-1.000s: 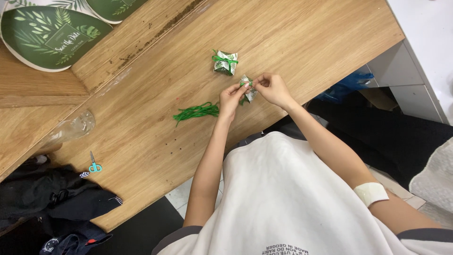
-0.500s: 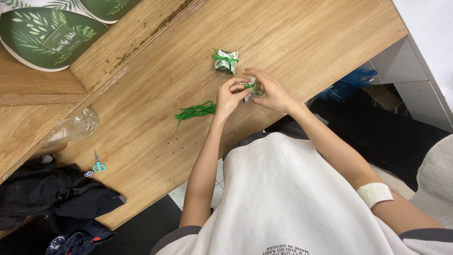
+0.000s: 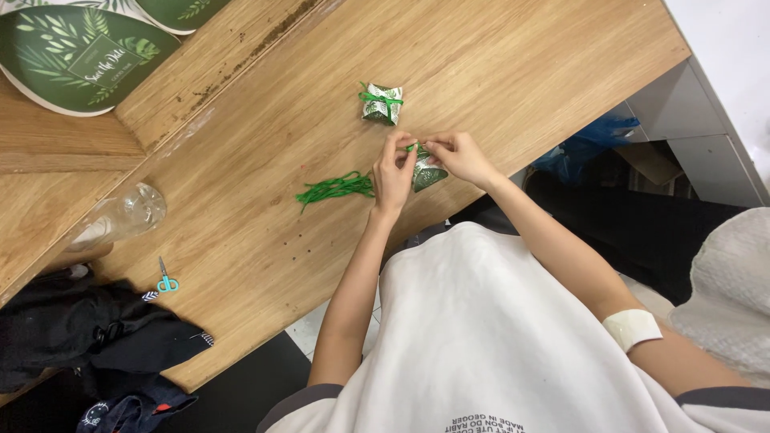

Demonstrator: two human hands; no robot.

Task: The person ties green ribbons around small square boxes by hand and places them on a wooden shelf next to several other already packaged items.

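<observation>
My left hand (image 3: 394,172) and my right hand (image 3: 459,155) meet over a small green leaf-patterned gift box (image 3: 427,171) near the front edge of the wooden table (image 3: 497,72). Both pinch a thin green ribbon (image 3: 411,147) on top of that box. A second small box (image 3: 381,103), tied with a green ribbon bow, stands just beyond my hands. A loose bundle of green ribbon strands (image 3: 334,189) lies to the left of my left hand.
A clear plastic bottle (image 3: 120,216) lies on its side at the left. Small teal-handled scissors (image 3: 166,279) rest near dark clothing (image 3: 88,341). Green leaf-printed round boards (image 3: 80,56) lie at the top left. A blue bag (image 3: 589,140) sits under the table.
My hands have shifted slightly on the box, and my fingers now pinch the ribbon together above it. The other things have not moved.
</observation>
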